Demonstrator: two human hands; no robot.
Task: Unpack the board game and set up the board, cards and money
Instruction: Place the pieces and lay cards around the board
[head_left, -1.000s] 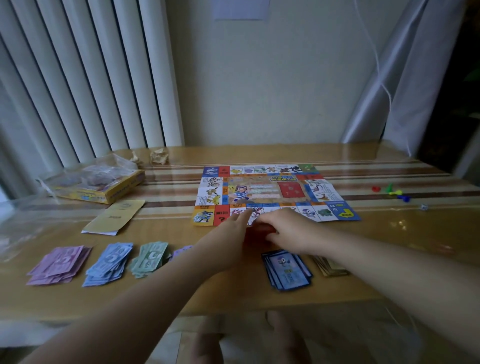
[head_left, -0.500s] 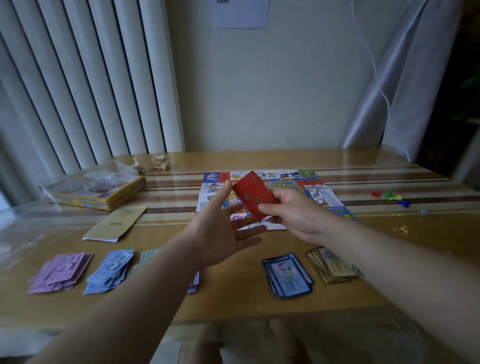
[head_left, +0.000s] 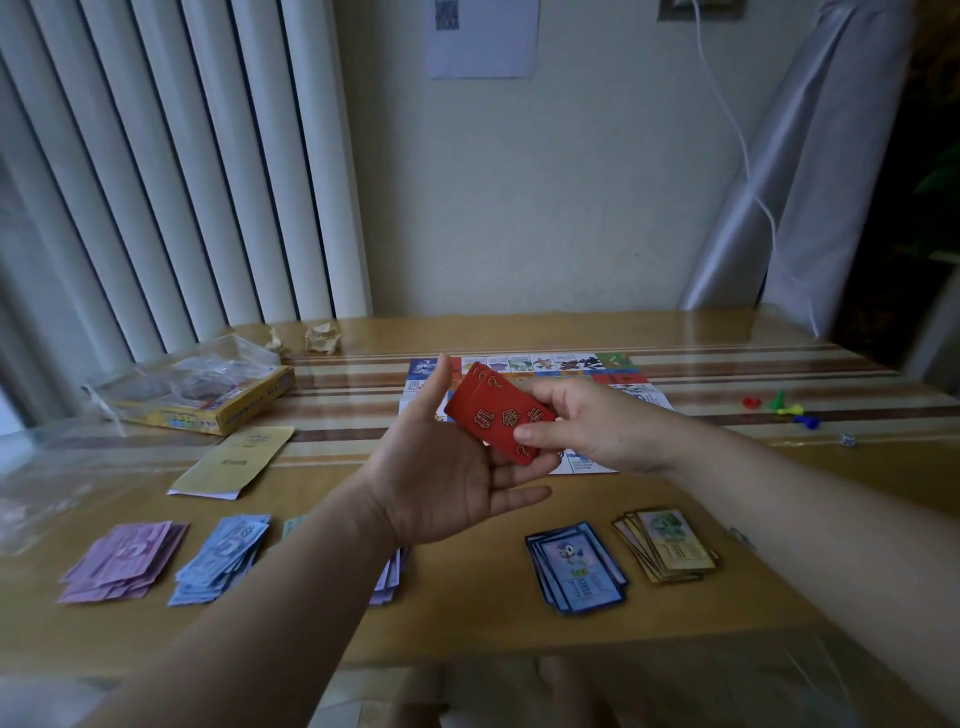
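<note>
My right hand (head_left: 587, 431) is raised over the near edge of the board (head_left: 545, 364), palm turned toward me. It pinches a small stack of red cards (head_left: 496, 415) between thumb and curled fingers, gripping the end nearest my wrist. The stack tilts up and away to the left, its printed faces toward me.

My left hand (head_left: 441, 483) holds nothing. It is spread flat with the palm up, thumb pointing upward and fingers straight, and sits just under the stack. The lower corner of the cards meets my left fingers. Both forearms reach in from the near edge of the table (head_left: 467, 623).

My hands and the red cards cover the middle and near part of the board, so only its far row of squares and its right-hand strip show. In front of it lie a fanned pile of blue cards (head_left: 576, 566) and, just to its right, a pile of yellow-edged cards (head_left: 670, 545).

To the left lie a heap of purple money (head_left: 124, 561) and a heap of blue money (head_left: 223, 556). My left forearm hides most of a greenish pile (head_left: 293, 525) and another pile (head_left: 389, 577) beside it.

Further back on the left are a yellow leaflet (head_left: 234, 462) and the game box (head_left: 208, 400), which has clear plastic on top. The coloured pawns (head_left: 784, 408) and a die (head_left: 848, 439) sit well to the right of the board.
</note>
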